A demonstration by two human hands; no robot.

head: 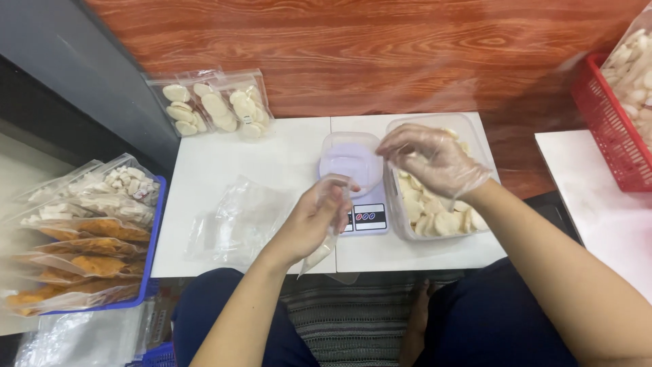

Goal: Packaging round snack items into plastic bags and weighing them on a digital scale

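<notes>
From the head camera, looking down over a small white table (265,170), the left hand (314,221) is bare and closed around the top of a clear plastic bag (324,239), thumb and fingers pinching its mouth; the bag hangs down from that grip toward the near table edge, with a few pale pieces showing at its lower end. The right hand (429,158) wears a thin see-through glove and hovers just above and to the right of the bag, over the inner edge of a clear plastic tub (468,129) filled with pale round crackers (435,217); its fingers are curled together at the tips, but whether they pinch a cracker cannot be told. Between the two hands stands a small kitchen scale (363,216) bearing a shallow clear container (353,160), the bag's mouth just in front of it. A pile of empty clear bags (238,221) lies on the table left of the left hand. At the far left corner rest sealed packs of crackers (214,105). A blue tray (151,238) of filled snack bags sits on the floor at left, and a red basket (608,129) stands well apart at right.
</notes>
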